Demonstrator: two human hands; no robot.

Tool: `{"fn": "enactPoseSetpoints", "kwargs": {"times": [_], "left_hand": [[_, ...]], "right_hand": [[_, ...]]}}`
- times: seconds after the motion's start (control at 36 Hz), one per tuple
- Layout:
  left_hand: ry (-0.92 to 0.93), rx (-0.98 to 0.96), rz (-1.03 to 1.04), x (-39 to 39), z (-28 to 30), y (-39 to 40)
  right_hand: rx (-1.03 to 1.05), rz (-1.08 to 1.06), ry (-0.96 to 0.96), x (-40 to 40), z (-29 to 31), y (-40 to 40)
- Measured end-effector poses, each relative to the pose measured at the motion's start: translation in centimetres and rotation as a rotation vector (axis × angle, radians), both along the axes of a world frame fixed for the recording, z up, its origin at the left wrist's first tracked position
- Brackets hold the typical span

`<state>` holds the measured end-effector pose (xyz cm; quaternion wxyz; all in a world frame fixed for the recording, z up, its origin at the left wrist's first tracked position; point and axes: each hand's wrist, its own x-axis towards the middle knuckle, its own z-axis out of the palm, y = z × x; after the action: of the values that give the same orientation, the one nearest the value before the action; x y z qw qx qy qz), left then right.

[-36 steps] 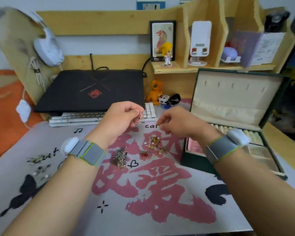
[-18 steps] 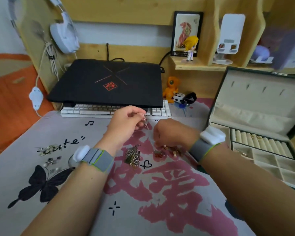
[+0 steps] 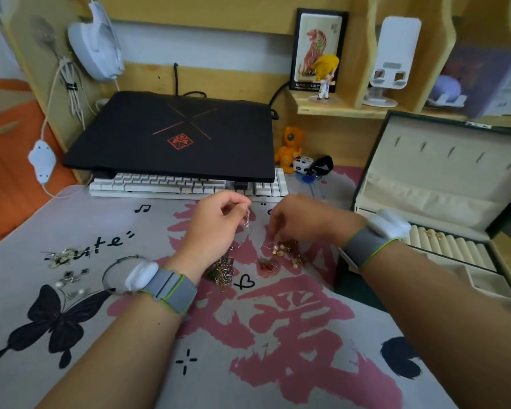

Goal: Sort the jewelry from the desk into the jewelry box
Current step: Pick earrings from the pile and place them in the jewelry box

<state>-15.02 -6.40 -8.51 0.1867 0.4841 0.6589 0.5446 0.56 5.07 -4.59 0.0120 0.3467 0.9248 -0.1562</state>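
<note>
a: where's the left hand?

b: raised over the mat, fingers curled, pinching a small earring that dangles from the fingertips.

a: and the right hand?

b: just beside it, fingertips down in the gold pile. they look bunched, but i cannot tell if they've caught a piece.

a: the rest of the jewelry?

b: a tangle of chains sits under the left wrist, red beads lie between the two piles, and silver bits lie far left by a thin bangle.

a: the box?

b: right of the mat, lid up, compartments showing, a gold piece on the ring rolls.
</note>
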Motion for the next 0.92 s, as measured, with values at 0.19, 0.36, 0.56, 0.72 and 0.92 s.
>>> {"fn": "enactPoseSetpoints", "kwargs": {"times": [0.19, 0.36, 0.56, 0.72, 0.92], "left_hand": [[-0.033, 0.025, 0.028, -0.1, 0.3, -0.6], [-0.065, 0.017, 0.036, -0.4, 0.1, -0.8], [-0.06, 0.004, 0.02, -0.1, 0.4, -0.9], [-0.08, 0.002, 0.031, -0.3, 0.5, -1.1], [-0.082, -0.004, 0.039, -0.4, 0.6, -1.1]], "right_hand": [[0.145, 0.058, -0.092, -1.2, -0.8, -0.6], [0.212, 0.019, -0.084, -0.1, -0.3, 0.7], [0.183, 0.088, -0.095, -1.2, -0.6, 0.2], [0.212, 0.145, -0.27, -2.6, -0.6, -0.1], [0.22, 0.249, -0.426, -3.2, 0.5, -0.5]]}}
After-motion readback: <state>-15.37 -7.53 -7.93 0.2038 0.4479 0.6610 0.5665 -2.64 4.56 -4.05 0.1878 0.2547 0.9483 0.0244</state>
